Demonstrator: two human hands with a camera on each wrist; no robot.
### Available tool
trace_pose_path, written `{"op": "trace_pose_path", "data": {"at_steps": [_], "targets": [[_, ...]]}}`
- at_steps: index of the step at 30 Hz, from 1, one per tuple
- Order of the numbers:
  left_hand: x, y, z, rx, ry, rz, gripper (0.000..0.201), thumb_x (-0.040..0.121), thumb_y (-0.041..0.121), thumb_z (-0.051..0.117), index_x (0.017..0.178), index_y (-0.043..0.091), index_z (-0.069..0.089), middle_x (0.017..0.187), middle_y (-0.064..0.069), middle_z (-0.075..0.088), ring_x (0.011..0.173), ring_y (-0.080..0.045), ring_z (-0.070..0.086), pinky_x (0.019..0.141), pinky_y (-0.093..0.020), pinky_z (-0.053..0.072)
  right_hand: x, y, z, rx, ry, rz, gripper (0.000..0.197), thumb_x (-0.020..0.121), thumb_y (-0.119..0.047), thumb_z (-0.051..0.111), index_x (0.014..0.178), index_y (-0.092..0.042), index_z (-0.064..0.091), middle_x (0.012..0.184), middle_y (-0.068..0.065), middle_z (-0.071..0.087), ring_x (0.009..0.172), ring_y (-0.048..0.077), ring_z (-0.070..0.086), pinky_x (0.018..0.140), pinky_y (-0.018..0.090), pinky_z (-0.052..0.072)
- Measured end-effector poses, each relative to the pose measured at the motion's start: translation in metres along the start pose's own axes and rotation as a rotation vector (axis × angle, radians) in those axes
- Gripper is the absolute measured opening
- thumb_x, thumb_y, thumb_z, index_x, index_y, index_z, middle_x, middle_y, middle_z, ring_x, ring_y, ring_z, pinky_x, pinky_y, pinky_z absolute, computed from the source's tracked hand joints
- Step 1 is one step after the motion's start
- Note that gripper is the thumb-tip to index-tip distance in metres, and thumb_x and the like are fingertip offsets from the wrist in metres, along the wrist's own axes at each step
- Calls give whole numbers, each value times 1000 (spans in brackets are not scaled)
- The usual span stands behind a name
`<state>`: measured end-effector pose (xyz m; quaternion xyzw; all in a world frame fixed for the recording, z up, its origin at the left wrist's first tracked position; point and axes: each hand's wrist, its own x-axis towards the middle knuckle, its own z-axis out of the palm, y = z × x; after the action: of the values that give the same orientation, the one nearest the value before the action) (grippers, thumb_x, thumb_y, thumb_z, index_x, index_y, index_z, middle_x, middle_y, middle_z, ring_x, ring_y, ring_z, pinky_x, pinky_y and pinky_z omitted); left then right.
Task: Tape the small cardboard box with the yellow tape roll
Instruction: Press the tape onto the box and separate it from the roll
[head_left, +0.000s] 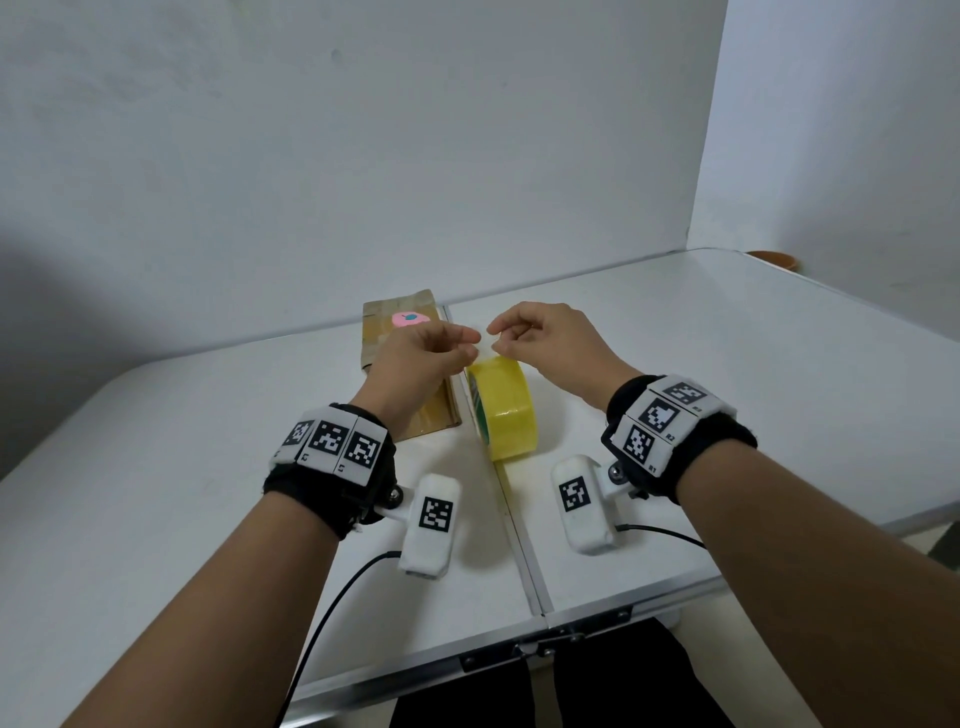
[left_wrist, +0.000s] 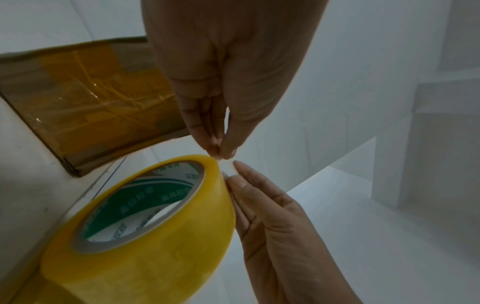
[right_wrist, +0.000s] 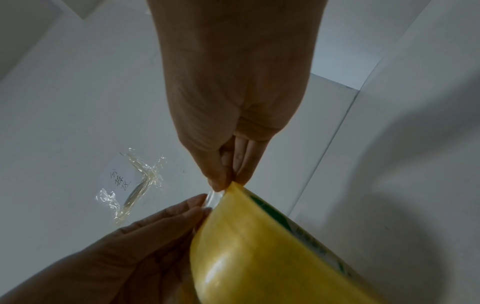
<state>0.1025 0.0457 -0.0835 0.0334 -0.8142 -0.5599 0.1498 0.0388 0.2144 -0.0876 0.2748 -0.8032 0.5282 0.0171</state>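
The yellow tape roll (head_left: 503, 410) is stood on edge near the middle of the counter (head_left: 727, 389), probably so the loose end (head_left: 485, 347) can be peeled. That thin clear end is pinched by both the left hand (head_left: 421, 358) and right hand (head_left: 545, 345). The small cardboard box (head_left: 400, 364), flat and glossy with old tape, is left just beside it toward the far edge.

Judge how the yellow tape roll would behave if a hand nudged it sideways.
The yellow tape roll stands on its rim on the table, so it would probably roll or topple. Its thick winding suggests some weight. The glossy surface may feel slippery.
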Motion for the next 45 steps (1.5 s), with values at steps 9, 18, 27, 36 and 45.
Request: {"op": "trace_pose_path", "data": {"at_steps": [9,18,27,36,45], "targets": [[5,3,2,246,38,48,16,85,19,70,99,17,75,79,11,68,77,-2,63,81,-19,49,1,-2,-6,-86,-24,-12,19,85,-15,68,101,-13,76,86,-1,69,83,8,63,65,-6,40],[10,7,4,343,61,113,11,87,21,67,89,13,74,74,8,64,72,-6,61,72,-18,47,2,-8,-8,-124,-40,-7,16,85,-15,67,96,-10,77,96,3,76,87,8,64,70,4,43],[10,9,1,73,-64,-144,10,88,20,67,91,11,71,91,-2,68,77,-11,64,76,-22,53,3,-8,-6,-77,-64,120,25,84,-26,70,101,-8,76,108,2,74,104,16,65,92,28,50],[7,12,9,88,3,-196,18,90,17,62,101,3,68,89,-2,65,70,-10,61,67,-18,55,-1,-11,-3,107,-302,463,82,82,-42,70,148,-11,32,132,14,58,107,22,67,85,30,58],[-2,11,8,90,-9,-92,16,88,17,67,95,2,68,73,4,60,58,-4,52,48,-7,42,-5,-17,-5,297,-336,471,78,85,-6,70,149,-23,31,133,14,58,117,24,61,104,37,48]]}}
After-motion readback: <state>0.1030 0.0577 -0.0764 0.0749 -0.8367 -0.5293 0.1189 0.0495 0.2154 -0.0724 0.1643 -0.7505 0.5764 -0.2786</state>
